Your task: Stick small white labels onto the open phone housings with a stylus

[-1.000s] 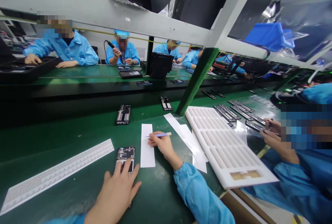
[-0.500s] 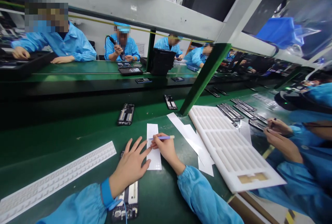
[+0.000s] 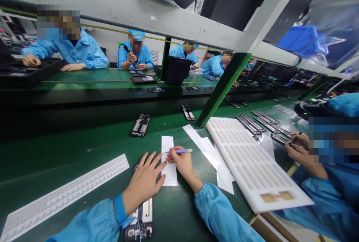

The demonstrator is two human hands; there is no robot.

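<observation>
My left hand (image 3: 146, 180) lies flat with fingers spread, its fingertips pressing the left edge of a small white sticker sheet (image 3: 169, 161) on the green bench. Below its wrist lies an opened phone body (image 3: 141, 219), partly covered by my blue sleeve. My right hand (image 3: 182, 161) is closed around a purple and cream tweezer-like tool (image 3: 179, 151), whose tip rests on the upper part of the sheet.
A long white strip (image 3: 64, 193) lies at the left. White paper liners (image 3: 209, 152) and a white foam tray (image 3: 252, 163) sit to the right. Two phone bodies (image 3: 140, 125) rest further back. A co-worker's hands (image 3: 298, 148) work at right; several people sit across the line.
My left hand moved off the phone body and onto the sticker sheet's edge, and it has stayed there since. My right hand keeps the tool on the sheet.
</observation>
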